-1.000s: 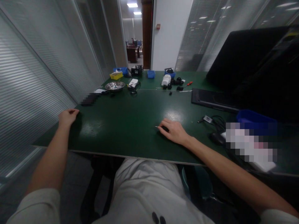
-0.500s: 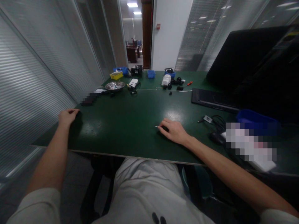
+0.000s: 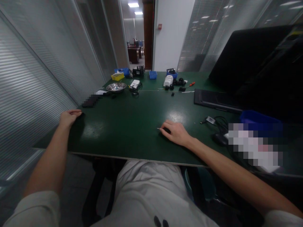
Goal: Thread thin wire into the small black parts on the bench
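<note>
My left hand (image 3: 69,118) is at the left side of the green table (image 3: 127,126), its fingers pressed together around a small dark object (image 3: 82,114) whose kind I cannot make out. My right hand (image 3: 174,131) rests on the tabletop right of the middle, fingers curled, with a thin white piece (image 3: 158,128) pinched between thumb and forefinger. A metal bowl (image 3: 116,88) with small items in it stands beyond my left hand. Nearest to my right hand on its right are a black mouse (image 3: 219,139) and a coiled cable with a white label (image 3: 210,119).
Along the back are a yellow basket (image 3: 117,76), blue baskets (image 3: 153,75), a white device (image 3: 168,81), black parts and an orange screwdriver (image 3: 192,84). A black keyboard (image 3: 213,101), large dark monitor (image 3: 246,56) and blue tray (image 3: 260,121) are at right.
My left hand has shifted very slightly, and the dark object at its fingertips shows a little further right. My right hand has hardly moved.
</note>
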Demonstrator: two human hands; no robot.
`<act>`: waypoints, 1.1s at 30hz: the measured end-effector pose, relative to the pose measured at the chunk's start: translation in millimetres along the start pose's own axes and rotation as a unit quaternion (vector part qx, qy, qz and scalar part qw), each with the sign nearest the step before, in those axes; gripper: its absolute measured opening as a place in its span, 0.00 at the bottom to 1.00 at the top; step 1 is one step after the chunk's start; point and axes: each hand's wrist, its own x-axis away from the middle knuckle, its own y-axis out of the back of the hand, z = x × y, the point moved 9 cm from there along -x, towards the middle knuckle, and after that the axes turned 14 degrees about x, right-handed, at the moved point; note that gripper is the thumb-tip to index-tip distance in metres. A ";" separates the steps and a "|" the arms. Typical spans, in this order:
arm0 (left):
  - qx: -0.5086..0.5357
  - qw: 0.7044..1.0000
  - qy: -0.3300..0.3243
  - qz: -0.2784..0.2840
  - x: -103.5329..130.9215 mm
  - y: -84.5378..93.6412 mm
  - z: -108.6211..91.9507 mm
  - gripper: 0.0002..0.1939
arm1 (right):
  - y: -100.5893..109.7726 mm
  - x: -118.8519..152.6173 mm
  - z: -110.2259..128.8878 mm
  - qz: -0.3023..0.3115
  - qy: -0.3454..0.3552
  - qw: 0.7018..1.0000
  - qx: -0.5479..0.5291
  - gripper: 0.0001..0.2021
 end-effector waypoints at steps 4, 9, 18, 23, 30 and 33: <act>0.131 0.983 -0.023 0.126 24.7 -57.6 -58.7 0.26 | -3.6 -1.2 2.6 0.013 0.003 1.000 0.005 0.13; 0.247 0.877 -0.107 0.397 120.2 -177.6 -204.8 0.26 | -2.9 -1.2 3.5 0.015 0.000 1.000 0.008 0.13; 0.306 0.770 -0.305 0.469 235.2 -248.9 -324.3 0.15 | -1.3 0.6 3.3 0.004 0.009 1.000 0.001 0.12; 0.294 0.761 -0.363 0.451 240.5 -232.0 -327.6 0.16 | -0.7 0.1 1.9 -0.002 0.000 1.000 0.008 0.13; 0.239 0.770 -0.410 0.428 248.9 -218.2 -330.0 0.16 | -0.6 -0.1 -4.6 0.006 -0.034 0.999 0.034 0.13; 0.231 0.761 -0.429 0.429 252.9 -216.0 -330.5 0.15 | -1.8 -0.5 -5.7 0.016 -0.042 0.998 0.039 0.13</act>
